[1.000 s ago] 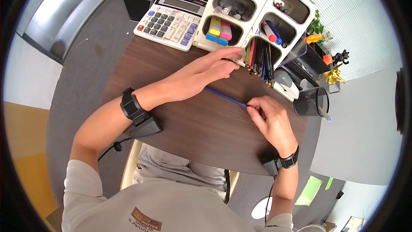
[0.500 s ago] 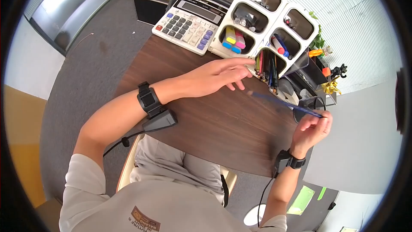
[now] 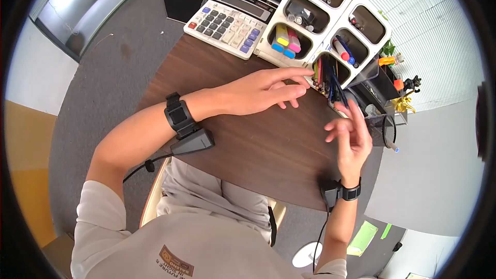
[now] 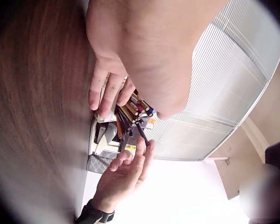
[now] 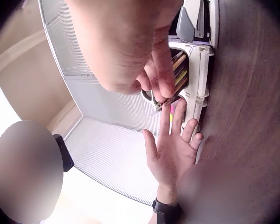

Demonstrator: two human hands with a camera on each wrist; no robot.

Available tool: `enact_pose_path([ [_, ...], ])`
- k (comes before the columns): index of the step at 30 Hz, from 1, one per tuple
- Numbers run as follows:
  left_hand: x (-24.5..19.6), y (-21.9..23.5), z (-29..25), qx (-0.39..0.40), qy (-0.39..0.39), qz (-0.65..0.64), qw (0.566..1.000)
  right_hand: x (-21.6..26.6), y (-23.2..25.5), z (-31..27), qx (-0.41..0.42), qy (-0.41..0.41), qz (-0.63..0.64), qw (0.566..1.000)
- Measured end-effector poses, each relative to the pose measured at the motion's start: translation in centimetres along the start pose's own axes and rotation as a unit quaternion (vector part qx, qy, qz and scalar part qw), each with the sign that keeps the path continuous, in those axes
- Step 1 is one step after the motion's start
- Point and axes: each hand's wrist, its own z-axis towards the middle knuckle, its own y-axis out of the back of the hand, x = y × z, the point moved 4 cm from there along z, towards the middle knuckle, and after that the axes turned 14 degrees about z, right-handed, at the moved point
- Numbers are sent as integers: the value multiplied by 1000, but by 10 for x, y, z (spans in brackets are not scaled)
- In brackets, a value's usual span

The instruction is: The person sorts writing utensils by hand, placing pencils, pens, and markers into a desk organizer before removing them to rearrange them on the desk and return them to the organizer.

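Note:
In the head view a white desk organizer leans with its compartments facing me. Its lowest right compartment holds a bundle of pencils. A dark blue pencil lies among them, its near end sticking out past the others. My right hand has its index and middle fingers stretched out to that end, the thumb apart from them. The left wrist view shows the pencil meeting these fingertips. My left hand is held with straight fingers, its index fingertip at the compartment's lower left edge.
A large calculator is left of the organizer. Highlighters and markers fill neighbouring compartments. At right are a grey-and-white stapler and a black mesh cup. The brown table curves at its front edge.
My right hand lifted the blue pencil off the table, swung it right and turned it; the pencil is now in the bundle's compartment. My left hand shifted slightly right and stays beside the organizer.

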Motion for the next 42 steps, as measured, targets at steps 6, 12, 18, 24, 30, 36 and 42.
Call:
enact_pose_path([
  [6,-2,0,-1,6,5,20,1000,-1,-7,-3,62,-14,-7,998],
  [12,3,-2,-1,5,12,8,1000,-4,-9,-1,167,-5,-100,981],
  [18,7,-2,2,57,52,99,992,-26,-17,0,167,-137,-82,973],
  [24,8,-1,2,49,40,97,993,-43,-10,-3,106,-221,-10,969],
  [30,17,1,5,47,11,94,994,-51,-8,-8,57,-242,33,968],
  [36,12,3,5,63,-5,113,992,-50,-10,-8,42,-230,34,972],
  [42,22,2,9,68,-37,106,991,-48,-11,-8,8,-221,6,975],
])
